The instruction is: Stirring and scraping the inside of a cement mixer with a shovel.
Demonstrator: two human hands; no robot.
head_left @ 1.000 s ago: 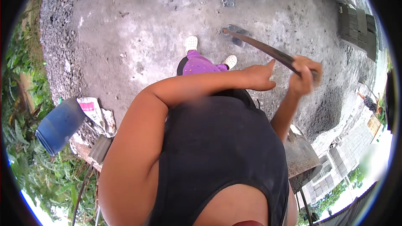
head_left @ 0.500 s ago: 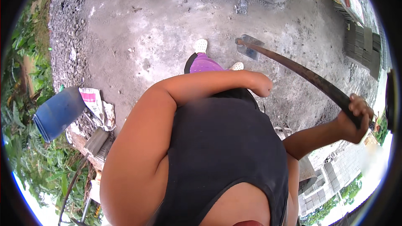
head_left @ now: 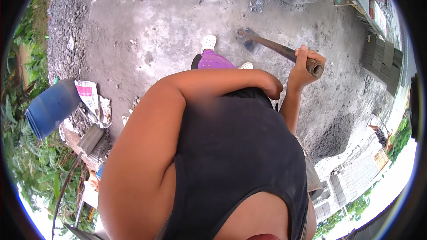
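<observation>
the fingers [head_left: 316,57] of the right hand [head_left: 306,67] are curled around the hoe [head_left: 278,48], gripping its handle close to the butt, whose round end faces up toward the head. from there the handle slopes away to the far left, down to the blade [head_left: 252,42], which is out beyond the feet and a little to their right; whether it touches the ground [head_left: 133,62] cannot be told. the left forearm crosses in front of the black top [head_left: 238,151], and the left hand [head_left: 271,85] hangs bent at the wrist, apart from the handle; its fingers are hidden, so whether they are clenched or loose cannot be told. the white shoes [head_left: 208,42] stand on the ground below purple trousers [head_left: 215,60]. to the left, a blue drum [head_left: 52,109] lies on its side with a sack [head_left: 88,94] just beside it. gravel [head_left: 66,31] lies at the far left.
</observation>
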